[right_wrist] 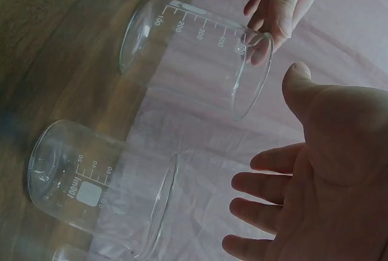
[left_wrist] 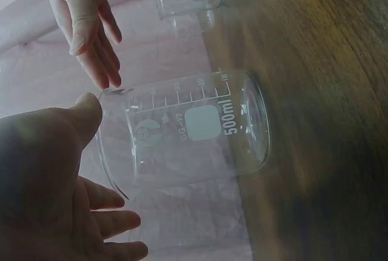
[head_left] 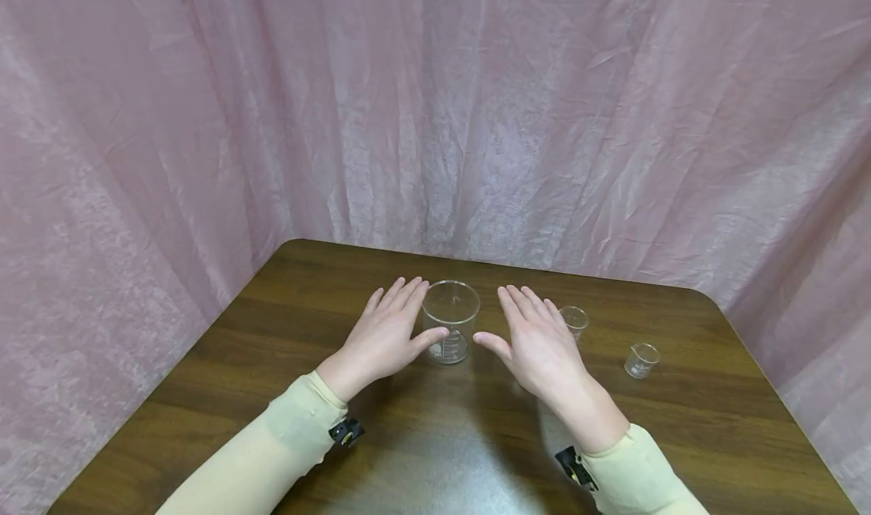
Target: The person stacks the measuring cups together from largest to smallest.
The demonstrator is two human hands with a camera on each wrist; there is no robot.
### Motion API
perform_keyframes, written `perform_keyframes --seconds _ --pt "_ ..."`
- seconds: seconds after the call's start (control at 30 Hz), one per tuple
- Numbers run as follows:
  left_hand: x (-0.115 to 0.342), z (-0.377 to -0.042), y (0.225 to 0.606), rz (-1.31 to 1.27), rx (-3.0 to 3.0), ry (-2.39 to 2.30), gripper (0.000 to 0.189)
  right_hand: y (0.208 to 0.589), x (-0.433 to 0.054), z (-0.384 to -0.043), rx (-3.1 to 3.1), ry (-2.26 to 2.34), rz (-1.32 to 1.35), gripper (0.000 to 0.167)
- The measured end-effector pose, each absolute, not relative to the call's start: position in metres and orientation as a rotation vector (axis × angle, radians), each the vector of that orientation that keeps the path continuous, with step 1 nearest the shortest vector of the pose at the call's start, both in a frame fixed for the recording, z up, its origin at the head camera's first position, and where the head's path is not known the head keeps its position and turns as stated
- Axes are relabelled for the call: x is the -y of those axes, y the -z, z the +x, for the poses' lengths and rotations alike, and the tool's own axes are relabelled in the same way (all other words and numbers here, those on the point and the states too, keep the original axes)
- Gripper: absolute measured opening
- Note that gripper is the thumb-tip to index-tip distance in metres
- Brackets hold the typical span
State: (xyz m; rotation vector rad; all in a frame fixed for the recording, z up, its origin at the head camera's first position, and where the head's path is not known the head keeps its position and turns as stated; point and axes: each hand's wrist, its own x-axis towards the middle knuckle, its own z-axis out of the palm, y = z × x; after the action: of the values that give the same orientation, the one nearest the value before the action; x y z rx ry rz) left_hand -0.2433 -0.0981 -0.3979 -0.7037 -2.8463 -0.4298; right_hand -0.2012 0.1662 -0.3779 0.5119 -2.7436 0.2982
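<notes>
A large clear glass beaker marked 500ml stands upright on the table between both hands. My left hand is at its left side, fingers straight and pointing forward, the thumb overlapping the glass in the head view. To the right of the beaker hovers my right hand, fingers extended and thumb spread toward the glass, a gap showing between them. Neither hand grips anything. Partly hidden behind the right fingers is a smaller beaker, whose 100ml print shows in the right wrist view. Farther right stands a tiny beaker.
The brown wooden table has rounded far corners. Pink velvety curtains hang behind it and along both sides. Each pale sleeve carries a small black wrist camera, such as the one on the left cuff.
</notes>
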Motion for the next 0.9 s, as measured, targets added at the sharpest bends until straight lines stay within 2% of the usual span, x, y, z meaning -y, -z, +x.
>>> perform_keyframes --seconds 0.9 --pt "0.096 -0.255 0.403 -0.703 2.877 0.491 0.092 0.382 -0.152 -0.221 2.843 -0.322 0.572 0.084"
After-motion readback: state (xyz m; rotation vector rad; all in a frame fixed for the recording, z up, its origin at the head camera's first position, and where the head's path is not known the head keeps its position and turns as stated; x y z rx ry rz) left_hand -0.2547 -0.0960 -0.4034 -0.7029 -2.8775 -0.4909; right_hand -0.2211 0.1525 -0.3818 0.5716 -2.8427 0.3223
